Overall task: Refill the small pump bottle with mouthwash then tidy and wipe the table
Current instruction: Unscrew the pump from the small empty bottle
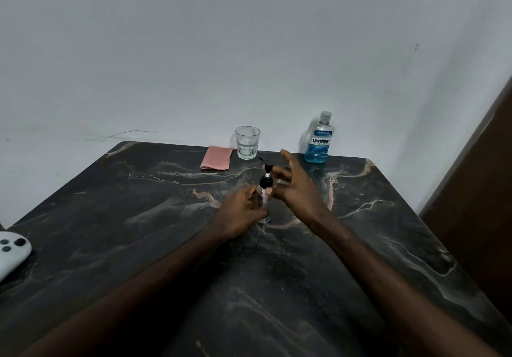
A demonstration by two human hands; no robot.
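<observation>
A small clear pump bottle [266, 187] with a black pump head stands upright in the middle of the dark marble table [138, 218]. My left hand [243, 207] wraps around its lower body. My right hand [293, 187] is at the black collar, thumb and fingertips touching it and the other fingers spread. A mouthwash bottle [318, 139], about a third full of blue liquid and capped, stands at the back right. A folded pink cloth [216, 158] lies at the back edge.
An empty drinking glass [247, 142] stands between the cloth and the mouthwash bottle. A white phone [12, 251] lies at the table's left edge. A white wall runs behind the table; a brown panel [476, 204] stands at the right.
</observation>
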